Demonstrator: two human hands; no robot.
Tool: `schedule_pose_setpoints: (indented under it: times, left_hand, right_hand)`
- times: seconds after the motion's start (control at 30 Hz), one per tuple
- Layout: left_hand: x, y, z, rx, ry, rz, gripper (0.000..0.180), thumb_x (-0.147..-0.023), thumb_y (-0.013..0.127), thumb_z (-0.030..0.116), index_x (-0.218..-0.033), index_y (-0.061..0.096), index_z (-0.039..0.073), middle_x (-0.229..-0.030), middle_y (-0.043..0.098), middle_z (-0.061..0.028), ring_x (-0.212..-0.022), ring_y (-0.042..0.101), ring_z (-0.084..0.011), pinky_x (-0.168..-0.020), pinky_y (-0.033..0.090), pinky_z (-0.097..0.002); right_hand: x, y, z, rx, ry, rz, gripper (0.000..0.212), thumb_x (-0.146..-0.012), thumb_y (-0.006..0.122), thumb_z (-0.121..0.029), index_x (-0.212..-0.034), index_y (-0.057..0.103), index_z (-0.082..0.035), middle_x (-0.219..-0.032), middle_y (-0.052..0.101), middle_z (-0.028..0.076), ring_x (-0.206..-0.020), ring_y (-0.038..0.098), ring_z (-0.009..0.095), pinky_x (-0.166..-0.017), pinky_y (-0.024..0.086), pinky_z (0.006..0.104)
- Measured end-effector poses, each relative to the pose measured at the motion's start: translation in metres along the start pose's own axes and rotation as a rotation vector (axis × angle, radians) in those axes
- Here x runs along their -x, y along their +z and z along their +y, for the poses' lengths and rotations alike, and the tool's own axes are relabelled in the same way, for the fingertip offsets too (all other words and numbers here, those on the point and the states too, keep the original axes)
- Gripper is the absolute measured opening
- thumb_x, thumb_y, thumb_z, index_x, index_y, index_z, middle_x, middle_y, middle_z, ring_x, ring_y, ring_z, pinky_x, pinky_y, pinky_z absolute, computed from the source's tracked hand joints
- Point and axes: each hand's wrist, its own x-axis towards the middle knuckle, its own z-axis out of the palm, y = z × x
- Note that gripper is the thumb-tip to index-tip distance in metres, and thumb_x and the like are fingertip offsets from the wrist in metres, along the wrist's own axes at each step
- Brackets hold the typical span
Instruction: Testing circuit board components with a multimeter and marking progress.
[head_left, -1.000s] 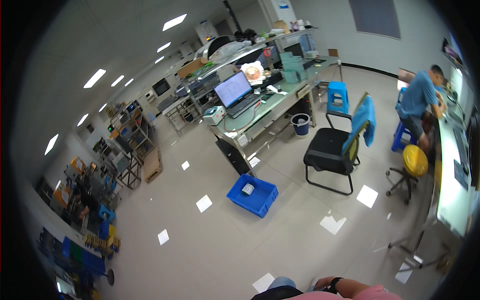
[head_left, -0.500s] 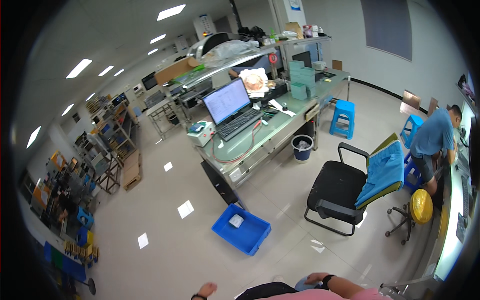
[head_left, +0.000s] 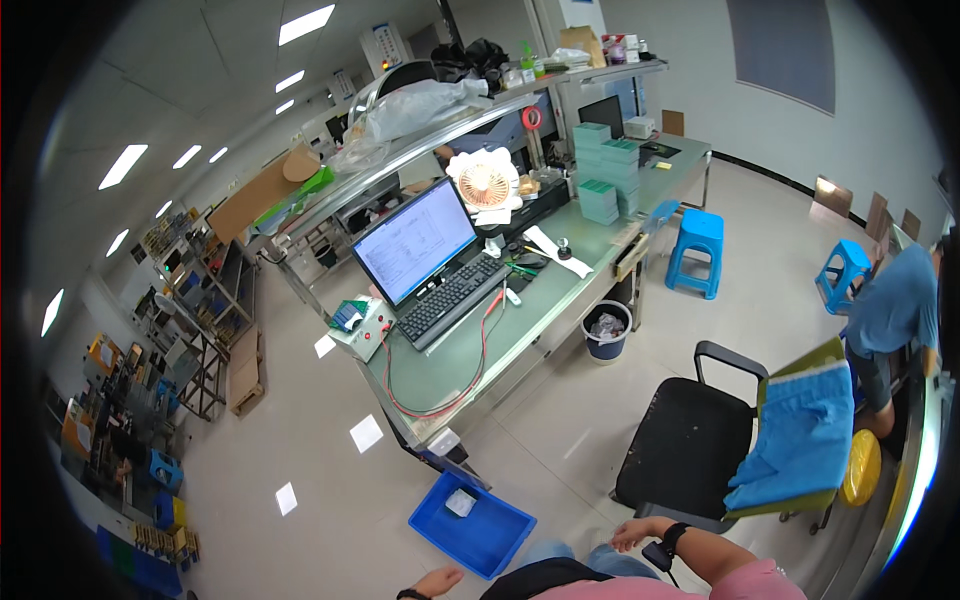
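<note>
My left hand [head_left: 438, 582] is low in the picture beside a blue plastic bin [head_left: 430, 522], its fingers loosely stretched with nothing seen in them. A small white packet [head_left: 460, 503] lies inside the bin, on the floor by the end of the workbench. Right of the bin, my right hand [head_left: 636, 533] hangs in front of my body with loose fingers and no object visible in it. That wrist wears a black band with a small dark box [head_left: 660, 553] and a cord. The black chair [head_left: 690, 440] with a blue cloth [head_left: 800, 430] over its back is nearest this hand.
Ahead stands a green-topped workbench [head_left: 545, 315] with a laptop [head_left: 418, 240], a keyboard [head_left: 452, 300], a fan [head_left: 485, 187], red and black leads and stacked green boxes [head_left: 605, 170]. A bin [head_left: 606, 335] and a blue stool [head_left: 697, 250] stand beside it. At right, a person [head_left: 890, 310] leans over a counter.
The bench, chair and bin have come closer in view as I moved forward. My right arm reaches further into the picture. The person at right now appears nearer the edge.
</note>
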Motion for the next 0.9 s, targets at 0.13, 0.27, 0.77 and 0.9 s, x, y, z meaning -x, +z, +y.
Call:
schedule_pose_setpoints:
  times: [0.13, 0.27, 0.77, 0.9]
  left_hand:
    - [0.011, 0.002, -0.052, 0.13, -0.177, 0.016, 0.04, -0.091, 0.054, 0.033, -0.11, 0.063, -0.001, -0.099, 0.067, -0.0146, -0.086, 0.064, -0.0243, -0.076, 0.051, -0.0391]
    - [-0.029, -0.047, -0.068, 0.173, -0.235, -0.032, 0.045, -0.092, 0.054, 0.035, -0.114, 0.061, -0.004, -0.101, 0.067, -0.0166, -0.084, 0.064, -0.0237, -0.079, 0.052, -0.0399]
    - [-0.33, -0.397, 0.224, 0.066, 0.237, 0.206, 0.03, -0.092, 0.049, 0.028, -0.106, 0.064, 0.005, -0.099, 0.065, -0.0163, -0.094, 0.061, -0.0336, -0.082, 0.049, -0.0397]
    - [-0.369, -0.401, 0.241, 0.053, 0.24, 0.201, 0.032, -0.093, 0.047, 0.029, -0.105, 0.064, 0.006, -0.1, 0.065, -0.0176, -0.096, 0.061, -0.0351, -0.083, 0.048, -0.0418]
  right_hand:
    - [-0.012, -0.088, -0.08, 0.269, -0.302, 0.076, 0.048, -0.089, 0.057, -0.05, -0.1, 0.065, -0.005, -0.085, 0.067, 0.003, -0.079, 0.06, 0.015, -0.074, 0.048, 0.0301]
    - [-0.03, -0.174, -0.164, 0.363, -0.43, 0.379, 0.042, -0.09, 0.054, -0.045, -0.1, 0.065, -0.005, -0.086, 0.068, 0.01, -0.08, 0.063, 0.024, -0.076, 0.049, 0.0364]
    - [-0.054, -0.428, -0.419, 0.405, -0.631, 0.881, 0.022, -0.086, 0.06, -0.023, -0.1, 0.061, -0.006, -0.099, 0.065, 0.016, -0.091, 0.063, 0.031, -0.078, 0.049, 0.0393]
    - [-0.077, -0.497, -0.479, 0.652, -0.729, 1.118, 0.032, -0.083, 0.063, -0.017, -0.113, 0.058, -0.008, -0.113, 0.06, 0.012, -0.106, 0.057, 0.029, -0.09, 0.046, 0.038]
